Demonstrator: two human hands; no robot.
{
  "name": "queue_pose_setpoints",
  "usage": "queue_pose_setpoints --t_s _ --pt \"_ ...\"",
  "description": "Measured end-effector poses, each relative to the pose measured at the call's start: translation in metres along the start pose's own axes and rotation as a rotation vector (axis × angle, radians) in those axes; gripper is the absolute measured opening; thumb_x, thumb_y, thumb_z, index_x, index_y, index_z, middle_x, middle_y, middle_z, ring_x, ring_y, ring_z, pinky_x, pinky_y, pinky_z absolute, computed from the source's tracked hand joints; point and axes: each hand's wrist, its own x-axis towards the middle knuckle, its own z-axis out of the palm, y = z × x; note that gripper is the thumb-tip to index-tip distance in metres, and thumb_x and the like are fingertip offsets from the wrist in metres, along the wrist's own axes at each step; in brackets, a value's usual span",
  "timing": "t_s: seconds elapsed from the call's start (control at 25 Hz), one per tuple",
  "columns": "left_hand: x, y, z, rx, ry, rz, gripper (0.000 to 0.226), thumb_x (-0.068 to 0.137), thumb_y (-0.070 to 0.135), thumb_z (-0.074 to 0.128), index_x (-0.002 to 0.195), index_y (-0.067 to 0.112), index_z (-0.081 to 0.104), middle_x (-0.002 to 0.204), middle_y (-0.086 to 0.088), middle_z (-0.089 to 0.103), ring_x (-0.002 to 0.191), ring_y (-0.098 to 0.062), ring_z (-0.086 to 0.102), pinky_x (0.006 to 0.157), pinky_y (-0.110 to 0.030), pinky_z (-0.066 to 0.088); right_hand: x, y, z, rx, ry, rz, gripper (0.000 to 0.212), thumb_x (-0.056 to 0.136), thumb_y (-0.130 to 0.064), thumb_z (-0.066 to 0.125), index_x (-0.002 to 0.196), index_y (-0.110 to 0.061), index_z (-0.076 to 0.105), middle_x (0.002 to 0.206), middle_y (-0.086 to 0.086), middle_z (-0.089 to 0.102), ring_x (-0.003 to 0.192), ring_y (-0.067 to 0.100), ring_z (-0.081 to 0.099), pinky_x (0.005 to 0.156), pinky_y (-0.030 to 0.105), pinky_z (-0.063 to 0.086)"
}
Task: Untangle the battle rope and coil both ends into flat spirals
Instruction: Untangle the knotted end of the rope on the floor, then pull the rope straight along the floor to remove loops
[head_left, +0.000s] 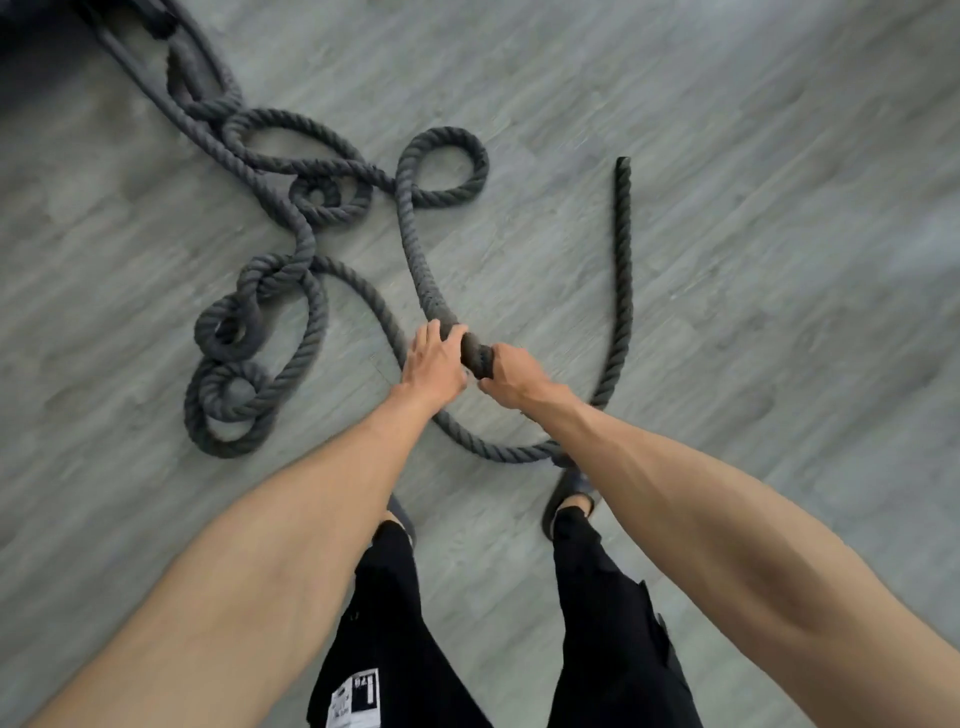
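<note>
A thick dark grey battle rope (415, 244) lies in tangled loops on the grey wood-look floor. Both hands hold one raised strand side by side: my left hand (434, 364) wraps it from the left, my right hand (511, 376) grips it just to the right. From the hands the strand runs up to a round loop (447, 166). One rope end (623, 166) lies free at the right, its strand curving down under my right forearm. Several small twisted loops (234, 374) pile up at the left.
The rope runs off to the top left toward a dark object (47, 31) at the frame corner. My legs in black trousers and dark sandals (571, 499) stand just behind the low curve of rope. Bare floor (779, 260) stretches to the right.
</note>
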Motion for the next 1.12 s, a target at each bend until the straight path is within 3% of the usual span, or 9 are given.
queue_pose_setpoints --t_s 0.12,0.28,0.44,0.56,0.72,0.84,0.92,1.0,1.12 --pt "0.022 0.063 0.061 -0.188 -0.132 -0.133 0.061 0.094 0.029 0.061 0.149 0.018 0.036 0.144 -0.019 0.045 0.134 -0.036 0.041 0.11 -0.041 0.036 0.012 0.1 -0.021 -0.12 0.108 0.082 0.037 0.096 -0.021 0.06 0.126 -0.004 0.049 0.127 0.018 0.06 0.119 0.037 0.059 0.093 0.043 0.047" --pt "0.083 0.112 0.163 -0.289 -0.232 -0.12 0.044 0.094 0.034 0.06 0.135 0.018 0.053 0.13 -0.015 0.062 0.124 -0.033 0.054 0.103 -0.037 0.043 0.062 0.231 -0.028 -0.342 0.34 0.216 0.037 0.1 -0.012 0.049 0.137 -0.007 0.042 0.136 0.016 0.052 0.129 0.034 0.051 0.105 0.049 0.04" --pt "0.154 0.101 0.294 -0.278 -0.254 -0.169 0.035 0.092 0.028 0.06 0.126 0.02 0.058 0.132 -0.013 0.06 0.123 -0.031 0.055 0.1 -0.036 0.043 0.157 0.345 -0.014 -0.5 0.574 0.282 0.04 0.1 -0.007 0.042 0.141 -0.004 0.041 0.133 0.024 0.05 0.126 0.041 0.046 0.113 0.053 0.031" --pt "0.197 0.08 0.388 -0.279 -0.236 -0.226 0.029 0.091 0.025 0.06 0.12 0.022 0.06 0.129 -0.012 0.062 0.121 -0.032 0.056 0.097 -0.034 0.043 0.224 0.396 0.031 -0.54 0.635 0.282 0.052 0.094 0.0 0.046 0.145 -0.005 0.037 0.135 0.027 0.045 0.132 0.043 0.04 0.121 0.058 0.016" --pt "0.24 0.056 0.472 -0.228 -0.206 -0.211 0.026 0.09 0.021 0.058 0.116 0.023 0.06 0.124 -0.009 0.063 0.115 -0.031 0.058 0.084 -0.032 0.039 0.276 0.43 0.133 -0.571 0.53 -0.004 0.052 0.087 -0.001 0.045 0.139 -0.007 0.044 0.132 0.021 0.048 0.124 0.039 0.043 0.116 0.05 0.028" --pt "0.246 0.04 0.518 -0.169 -0.222 -0.085 0.037 0.087 0.037 0.068 0.12 0.022 0.059 0.123 -0.008 0.063 0.117 -0.031 0.057 0.092 -0.036 0.042 0.28 0.444 0.217 -0.641 0.156 -0.18 0.054 0.083 -0.01 0.051 0.137 -0.013 0.048 0.132 0.015 0.048 0.123 0.033 0.043 0.111 0.043 0.032" --pt "0.231 0.027 0.547 -0.087 -0.284 -0.028 0.056 0.081 0.049 0.074 0.126 0.02 0.056 0.128 -0.009 0.059 0.122 -0.031 0.052 0.101 -0.042 0.041 0.27 0.456 0.264 -0.79 -0.017 -0.177 0.048 0.085 -0.02 0.055 0.133 -0.016 0.05 0.132 0.016 0.045 0.127 0.035 0.04 0.12 0.054 0.02" --pt "0.213 0.011 0.573 0.038 -0.258 0.017 0.063 0.08 0.051 0.073 0.13 0.02 0.051 0.132 -0.009 0.052 0.126 -0.029 0.045 0.103 -0.048 0.039 0.265 0.462 0.295 -0.894 0.008 -0.175 0.041 0.089 -0.023 0.057 0.128 -0.017 0.048 0.127 0.016 0.045 0.127 0.037 0.039 0.12 0.066 0.011" --pt "0.198 -0.02 0.581 0.06 -0.121 -0.004 0.052 0.086 0.042 0.071 0.128 0.017 0.051 0.133 -0.008 0.049 0.127 -0.026 0.041 0.102 -0.048 0.038 0.265 0.441 0.315 -0.872 0.085 -0.181 0.04 0.092 -0.028 0.064 0.126 -0.018 0.047 0.123 0.013 0.048 0.124 0.035 0.041 0.118 0.069 0.012"
